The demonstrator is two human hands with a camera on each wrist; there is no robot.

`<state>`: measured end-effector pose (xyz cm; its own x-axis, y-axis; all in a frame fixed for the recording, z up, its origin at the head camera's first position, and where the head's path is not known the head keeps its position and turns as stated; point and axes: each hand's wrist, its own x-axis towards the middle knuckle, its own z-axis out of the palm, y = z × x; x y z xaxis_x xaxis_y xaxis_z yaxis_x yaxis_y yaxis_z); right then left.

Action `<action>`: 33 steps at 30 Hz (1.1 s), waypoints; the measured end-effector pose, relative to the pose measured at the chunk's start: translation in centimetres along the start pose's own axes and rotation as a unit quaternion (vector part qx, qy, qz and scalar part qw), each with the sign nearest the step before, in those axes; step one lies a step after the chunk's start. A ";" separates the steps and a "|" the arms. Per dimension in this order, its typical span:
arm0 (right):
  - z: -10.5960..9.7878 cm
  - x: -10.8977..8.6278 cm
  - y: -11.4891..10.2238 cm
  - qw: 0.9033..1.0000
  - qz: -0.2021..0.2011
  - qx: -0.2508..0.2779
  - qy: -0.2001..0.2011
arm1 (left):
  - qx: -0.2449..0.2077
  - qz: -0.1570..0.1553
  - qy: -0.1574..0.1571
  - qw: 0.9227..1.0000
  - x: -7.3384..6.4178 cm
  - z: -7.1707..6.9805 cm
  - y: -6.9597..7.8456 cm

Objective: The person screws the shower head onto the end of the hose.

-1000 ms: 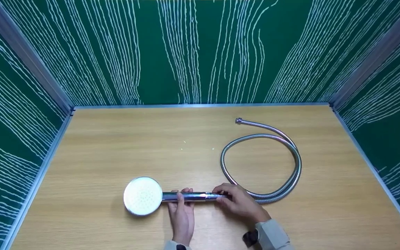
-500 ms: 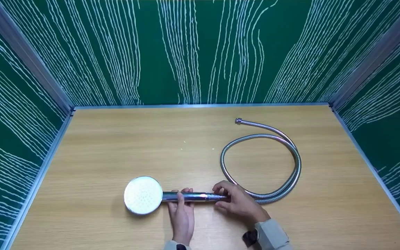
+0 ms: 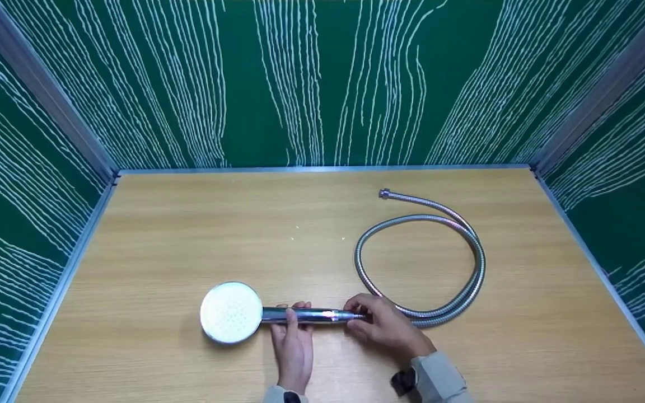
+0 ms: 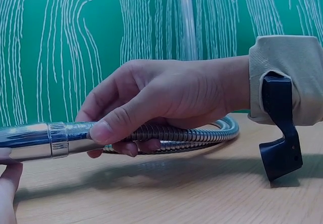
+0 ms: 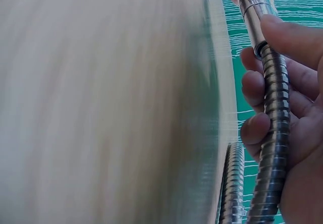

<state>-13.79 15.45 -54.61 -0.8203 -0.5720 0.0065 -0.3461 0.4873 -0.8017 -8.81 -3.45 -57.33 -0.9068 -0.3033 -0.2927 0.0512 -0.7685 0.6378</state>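
Observation:
A chrome shower head [image 3: 231, 313] with a round white face lies at the left in the head view, its handle [image 3: 277, 315] pointing right. My left hand [image 3: 293, 352] grips that handle, thumb on top and fingers behind it. At the handle's far end, a chrome sleeve [image 4: 81, 135] of the metal shower hose [image 3: 482, 263] lines up with it. My right hand [image 3: 384, 324] pinches this sleeve, thumb [image 5: 282, 30] on its side. In the right wrist view, the ribbed hose [image 5: 276, 103] runs out of the sleeve across the curled fingers.
The hose loops over the wooden table [image 3: 188, 224], its free end nut [image 3: 384, 193] toward the back. A few tiny white specks [image 3: 298, 228] lie mid-table. Green walls [image 3: 333, 84] with white wavy lines enclose the back and sides.
My right fingertips have moved slightly on the hose's sleeve, loosening half a second ago and closing on it again. The left hand and shower head have stayed nearly still.

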 end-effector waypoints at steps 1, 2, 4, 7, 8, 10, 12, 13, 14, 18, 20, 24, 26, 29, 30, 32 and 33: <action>0.0 0.0 0.0 1.000 -0.005 -0.003 0.001 | 0.002 -0.001 0.001 1.000 0.0 0.0 0.0; 0.0 0.0 0.0 1.000 -0.011 -0.006 0.001 | 0.002 -0.001 0.001 1.000 0.0 0.0 0.0; 0.1 0.0 0.0 1.000 -0.022 -0.011 0.002 | 0.004 -0.001 -0.001 1.000 0.1 0.0 0.0; 0.1 0.0 0.0 0.999 -0.025 -0.021 -0.001 | 0.004 -0.003 -0.002 1.000 0.1 0.0 0.0; 0.1 0.0 0.0 0.999 -0.024 -0.023 -0.003 | 0.003 -0.003 -0.002 1.000 0.1 0.0 0.0; 0.0 0.0 -0.1 0.999 -0.018 -0.028 -0.008 | 0.002 -0.004 -0.001 1.000 0.1 0.0 0.0; 0.0 0.0 -0.1 0.999 -0.010 -0.030 -0.014 | 0.000 -0.005 0.000 1.000 0.2 0.0 0.0; 0.0 0.0 -0.1 0.999 -0.006 -0.031 -0.017 | -0.001 -0.005 0.000 1.000 0.2 0.0 0.0; 0.0 0.0 -0.2 0.999 -0.002 -0.030 -0.019 | -0.001 -0.005 0.000 1.000 0.2 0.0 0.0; -0.1 0.0 -0.2 0.999 0.012 -0.023 -0.023 | -0.006 -0.003 -0.002 1.000 0.1 0.0 0.0; -0.1 0.0 -0.2 0.999 0.020 -0.017 -0.024 | -0.006 -0.001 -0.005 1.000 0.1 0.0 -0.1; -0.1 0.1 -0.3 0.999 0.042 -0.003 -0.029 | -0.004 0.004 -0.008 1.000 0.1 0.0 -0.1; -0.1 0.1 -0.4 0.999 0.046 0.001 -0.026 | -0.004 0.006 -0.009 1.000 0.2 0.0 -0.1; -0.1 0.1 -0.3 1.000 0.029 0.002 -0.012 | 0.000 0.008 -0.014 1.000 0.1 -0.1 -0.1; -0.1 0.1 -0.3 1.000 0.020 -0.001 -0.007 | 0.002 0.009 -0.017 1.000 0.1 -0.1 -0.1; 0.0 0.1 -0.2 1.000 0.003 -0.006 0.003 | 0.004 0.010 -0.020 1.000 0.1 -0.1 -0.2; 0.0 0.1 -0.2 1.000 -0.004 -0.008 0.007 | 0.004 0.011 -0.022 1.000 0.1 -0.1 -0.2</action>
<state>-13.79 15.31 -54.46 -0.8234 -0.5671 0.0218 -0.3605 0.4930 -0.7918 -8.88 -3.40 -57.57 -0.9230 -0.2944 -0.2476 0.0673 -0.7573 0.6496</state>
